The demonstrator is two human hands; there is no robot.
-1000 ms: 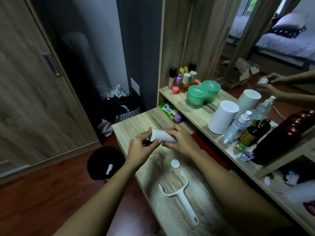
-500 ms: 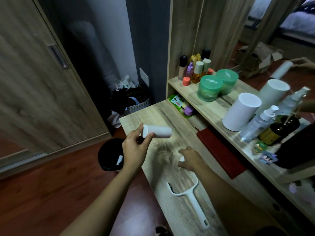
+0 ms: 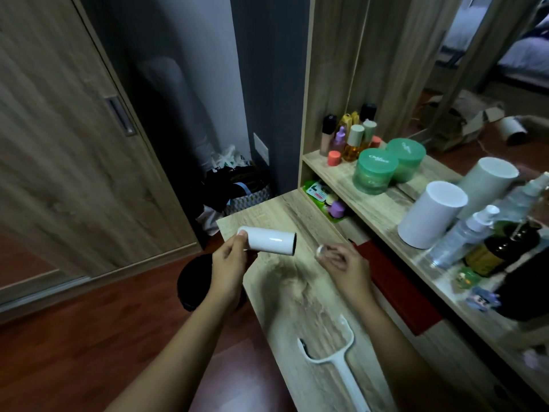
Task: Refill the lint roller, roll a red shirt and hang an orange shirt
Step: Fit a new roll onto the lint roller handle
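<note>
- My left hand (image 3: pixel 228 263) held the white refill roll (image 3: pixel 271 240) by its left end, lying sideways above the far-left part of the bench (image 3: pixel 300 295); its open dark end faced right.
- My right hand (image 3: pixel 344 263) pinched a small round end cap (image 3: pixel 320 250) in a narrow grip at the fingertips, just right of the roll's open mouth and apart from it.
- The step in hand, as I judged it, was seating the cap in that open end: the roll needed to be level, the cap square to the bore, pressed in straight rather than tilted.
- The white roller handle (image 3: pixel 332 358) lay bare on the near part of the bench, its fork pointing far, waiting for the capped roll.
- A black bin (image 3: pixel 193 281) stood on the floor below my left hand; a dropped cap could land there.
- No red or orange shirt was in view.
</note>
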